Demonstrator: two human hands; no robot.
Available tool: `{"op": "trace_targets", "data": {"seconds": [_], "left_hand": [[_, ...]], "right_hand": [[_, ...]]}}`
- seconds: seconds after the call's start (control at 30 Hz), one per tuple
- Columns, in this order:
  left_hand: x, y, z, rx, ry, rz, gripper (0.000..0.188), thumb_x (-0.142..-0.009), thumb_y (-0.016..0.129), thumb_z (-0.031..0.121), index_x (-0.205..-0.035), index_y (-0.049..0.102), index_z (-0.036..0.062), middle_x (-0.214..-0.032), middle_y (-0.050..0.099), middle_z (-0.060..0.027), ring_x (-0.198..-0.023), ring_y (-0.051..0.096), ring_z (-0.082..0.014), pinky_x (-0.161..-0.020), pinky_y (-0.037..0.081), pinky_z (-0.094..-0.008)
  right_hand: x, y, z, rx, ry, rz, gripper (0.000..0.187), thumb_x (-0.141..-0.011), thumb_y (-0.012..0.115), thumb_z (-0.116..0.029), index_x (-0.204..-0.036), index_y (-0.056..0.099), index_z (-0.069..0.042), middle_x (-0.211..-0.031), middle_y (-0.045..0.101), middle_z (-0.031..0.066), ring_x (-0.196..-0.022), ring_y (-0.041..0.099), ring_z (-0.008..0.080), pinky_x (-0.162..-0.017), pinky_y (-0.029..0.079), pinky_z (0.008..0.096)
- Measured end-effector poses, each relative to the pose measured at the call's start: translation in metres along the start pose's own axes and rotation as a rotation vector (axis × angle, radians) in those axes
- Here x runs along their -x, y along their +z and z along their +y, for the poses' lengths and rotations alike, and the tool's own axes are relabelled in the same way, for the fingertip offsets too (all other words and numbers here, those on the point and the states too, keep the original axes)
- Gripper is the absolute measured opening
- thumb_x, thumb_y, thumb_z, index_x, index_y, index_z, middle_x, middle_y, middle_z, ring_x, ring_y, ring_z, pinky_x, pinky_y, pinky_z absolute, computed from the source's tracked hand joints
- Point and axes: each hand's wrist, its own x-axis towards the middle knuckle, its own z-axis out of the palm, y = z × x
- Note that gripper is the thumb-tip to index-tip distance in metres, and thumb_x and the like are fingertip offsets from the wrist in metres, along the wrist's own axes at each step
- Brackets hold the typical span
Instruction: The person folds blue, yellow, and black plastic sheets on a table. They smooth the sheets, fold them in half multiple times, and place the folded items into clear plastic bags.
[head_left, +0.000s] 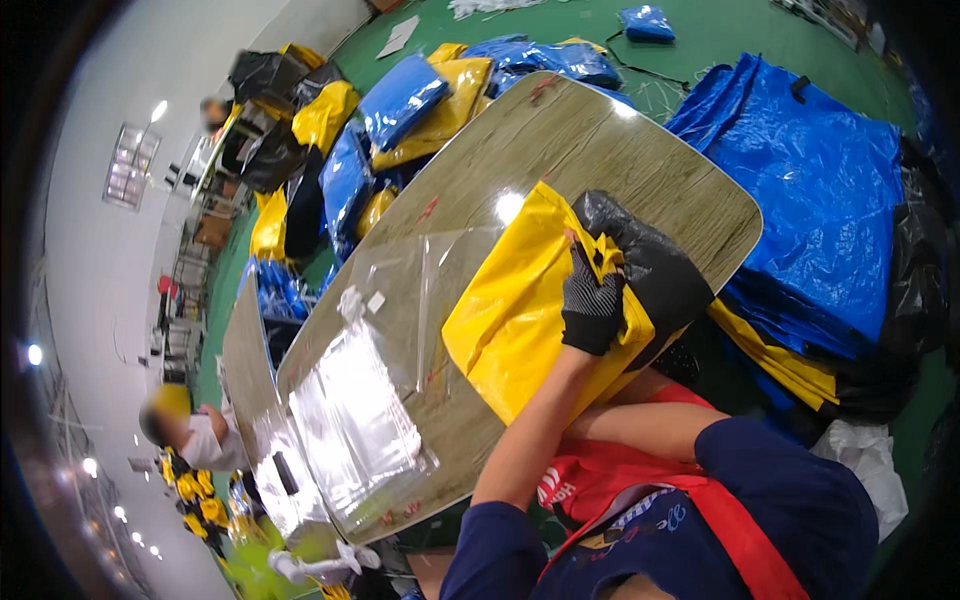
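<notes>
A folded yellow tarpaulin piece (520, 300) with a glossy surface lies over the near right part of the wood-grain table (640, 165). My left hand (592, 305), in a black dotted glove with bare fingertips, is closed on its upper folded edge. A black, puffy-looking section (650, 260) sits against the yellow piece and reaches the table's right edge. My right forearm (640, 428) crosses in front of my body toward the left, and its hand is hidden behind the yellow material.
Clear plastic sleeves (355, 415) lie stacked on the table's left part. Blue and yellow folded bundles (405, 100) are heaped beyond the far edge. To the right stands a pile of blue tarpaulin (800, 190). Another person (205, 435) is at the left.
</notes>
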Motion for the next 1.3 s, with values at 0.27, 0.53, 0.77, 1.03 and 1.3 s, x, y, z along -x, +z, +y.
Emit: {"op": "trace_targets", "data": {"seconds": [0.27,0.53,0.77,1.03,1.3], "left_hand": [[-0.007,0.028,-0.055,0.056,-0.351,-0.441,0.064,-0.096,0.039,0.022,-0.146,0.003,0.0030,-0.109,0.061,-0.0249,-0.078,0.064,-0.0314,-0.065,0.048,-0.0368],[0.017,0.007,-0.006,0.243,-0.290,-0.138,0.077,-0.091,0.044,0.000,-0.148,-0.006,0.0134,-0.101,0.054,-0.0050,-0.071,0.045,-0.0096,-0.067,0.041,-0.0194],[0.005,0.041,-0.006,0.000,0.129,-0.247,0.078,-0.088,0.050,0.007,-0.146,-0.003,0.0036,-0.088,0.059,-0.0193,-0.078,0.058,-0.0352,-0.073,0.047,-0.0366],[-0.009,-0.020,0.050,-0.856,0.560,-0.199,0.056,-0.081,0.063,0.023,-0.133,0.047,0.0117,-0.122,0.055,-0.0173,-0.120,0.044,-0.0403,-0.105,0.030,-0.0483],[-0.044,-0.009,-0.017,-0.877,0.439,-0.343,0.062,-0.082,0.053,0.051,-0.136,0.044,0.0204,-0.143,0.032,-0.0187,-0.132,0.023,-0.0438,-0.109,0.010,-0.0560]], "right_hand": [[0.004,-0.031,0.015,-0.110,-0.005,-0.021,0.030,-0.087,0.053,-0.022,-0.112,0.058,-0.006,-0.097,0.064,0.0126,-0.091,0.060,0.0241,-0.079,0.045,0.0335],[0.072,-0.126,0.027,-0.261,-0.128,-0.522,0.025,-0.085,0.058,-0.020,-0.103,0.064,-0.004,-0.092,0.066,0.0125,-0.088,0.062,0.0234,-0.076,0.047,0.0323],[0.076,-0.330,-0.040,-0.078,-0.039,0.121,0.034,-0.076,0.069,-0.026,-0.098,0.061,-0.002,-0.097,0.058,0.0157,-0.097,0.053,0.0296,-0.085,0.040,0.0384],[-0.050,-0.340,0.074,0.527,0.176,-0.035,0.074,-0.074,0.060,-0.063,-0.122,0.057,-0.008,-0.117,0.060,0.0175,-0.108,0.058,0.0312,-0.095,0.042,0.0401],[-0.053,-0.340,0.098,0.206,-0.008,0.141,0.050,-0.078,0.065,-0.039,-0.114,0.060,-0.005,-0.108,0.064,0.0155,-0.101,0.061,0.0299,-0.089,0.047,0.0351]]}}
